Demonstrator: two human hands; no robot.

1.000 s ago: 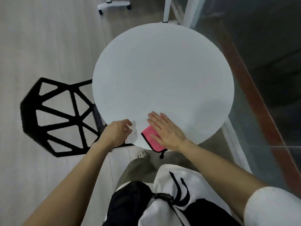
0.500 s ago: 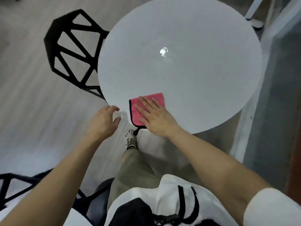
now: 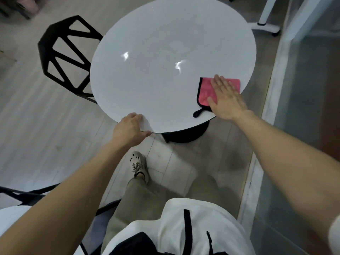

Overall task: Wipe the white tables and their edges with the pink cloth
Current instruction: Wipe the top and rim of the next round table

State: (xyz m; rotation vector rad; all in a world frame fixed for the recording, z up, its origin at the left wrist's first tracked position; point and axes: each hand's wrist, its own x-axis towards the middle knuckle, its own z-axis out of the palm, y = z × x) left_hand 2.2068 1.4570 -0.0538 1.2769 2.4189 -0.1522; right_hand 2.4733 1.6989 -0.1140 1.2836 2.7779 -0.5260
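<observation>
Round white table point(image 3: 147, 74) on pale plank flooring, a black lattice chair point(image 3: 62, 52) behind its far-left rim.

Right hand point(image 3: 226, 100) lies flat, fingers point(image 3: 219, 83) spread open, pressing the pink cloth point(image 3: 206, 91) onto the tabletop near the right rim; the cloth's black loop trails just below the thumb. Left hand point(image 3: 129, 130) curls over the near edge, thumb along the rim, gripping the table.

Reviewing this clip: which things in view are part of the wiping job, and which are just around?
Part of the job:
- pink cloth, flat on the tabletop
- round white table
- right hand, pressed flat on the cloth
- left hand, gripping the table's near edge

Just around:
- black chair beside the table
- white wheeled stand behind the table
- glass partition to the right
</observation>
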